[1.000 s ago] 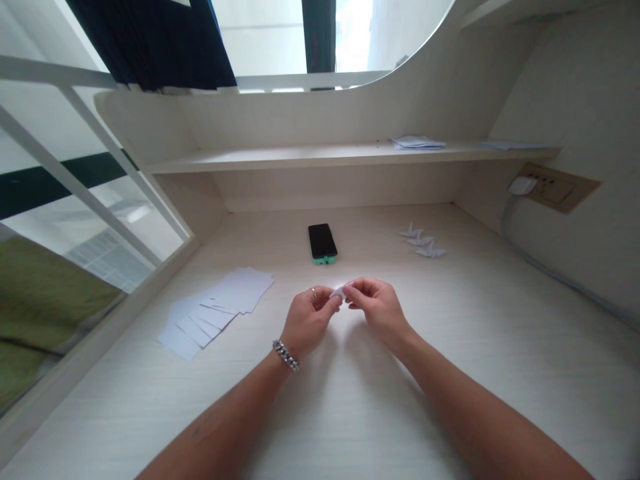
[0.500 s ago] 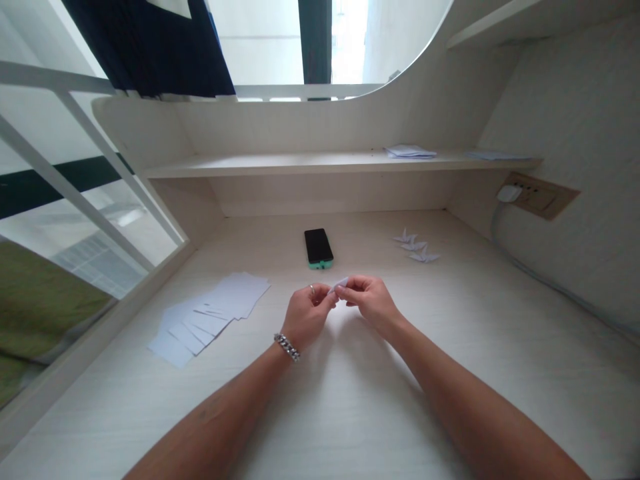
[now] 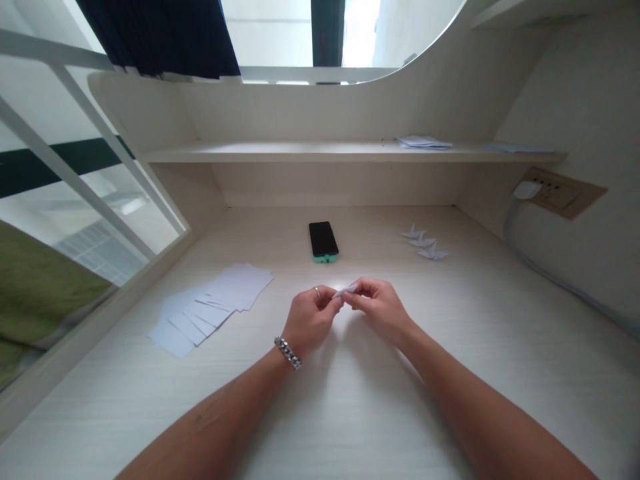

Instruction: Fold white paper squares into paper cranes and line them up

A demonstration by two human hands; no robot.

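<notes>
A small folded piece of white paper [image 3: 345,291] is pinched between my two hands, just above the desk. My left hand [image 3: 311,319], with a ring and a chain bracelet, grips its left end between thumb and fingers. On the other end, my right hand [image 3: 381,307] holds it the same way. The fingers cover part of the paper, so its full shape is hidden. Beyond my hands lies a dark phone [image 3: 323,239] with a green edge. Several loose white paper sheets [image 3: 240,287] lie overlapping to the left.
Folded paper cranes [image 3: 433,254] stand in a small group at the back right of the desk [image 3: 350,413]. A shelf [image 3: 300,157] above holds a paper stack [image 3: 424,143]. A cable [image 3: 555,280] runs from a wall socket [image 3: 565,193] on the right.
The folded paper has turned from a steep slant to nearly level between my fingers. Both hands still hold it. The whole view has shifted slightly.
</notes>
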